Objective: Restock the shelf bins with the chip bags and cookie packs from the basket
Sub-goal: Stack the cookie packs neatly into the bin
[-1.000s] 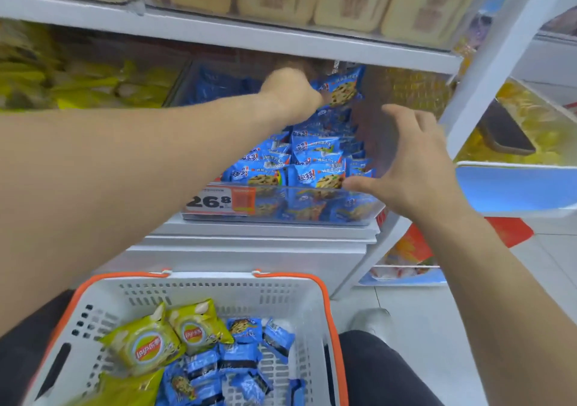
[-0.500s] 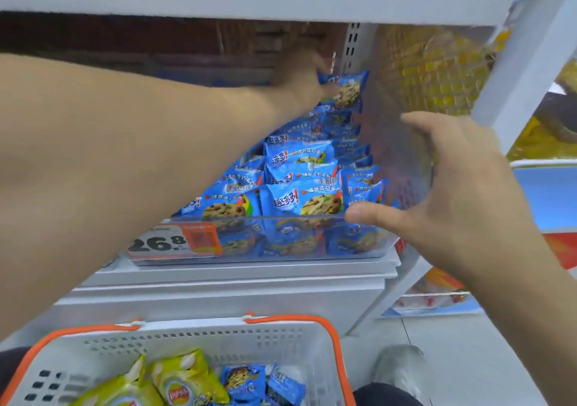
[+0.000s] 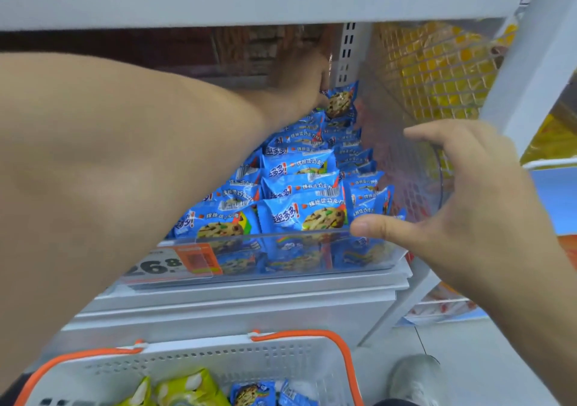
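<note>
A clear shelf bin (image 3: 312, 273) is stacked with several blue cookie packs (image 3: 299, 215). My left hand (image 3: 299, 84) reaches deep over the pile to the back of the bin and holds one blue cookie pack (image 3: 340, 101) at its left edge. My right hand (image 3: 459, 206) is at the bin's right front corner, fingers spread, thumb on the front rim, fingers against the clear side wall. Below, a white basket with an orange rim (image 3: 199, 363) holds yellow-green chip bags (image 3: 187, 390) and more blue cookie packs (image 3: 253, 393).
A white shelf board (image 3: 249, 0) runs just above the bin. A white upright post (image 3: 540, 62) stands at the right, with a mesh bin of yellow goods (image 3: 437, 71) behind it. A price label (image 3: 175, 262) reads 26.8. My shoe (image 3: 415, 377) is on the floor.
My left hand has pushed the cookie pack farther back and lower onto the pile. The view has moved closer to the bin. My right hand stays at the bin's right corner.
</note>
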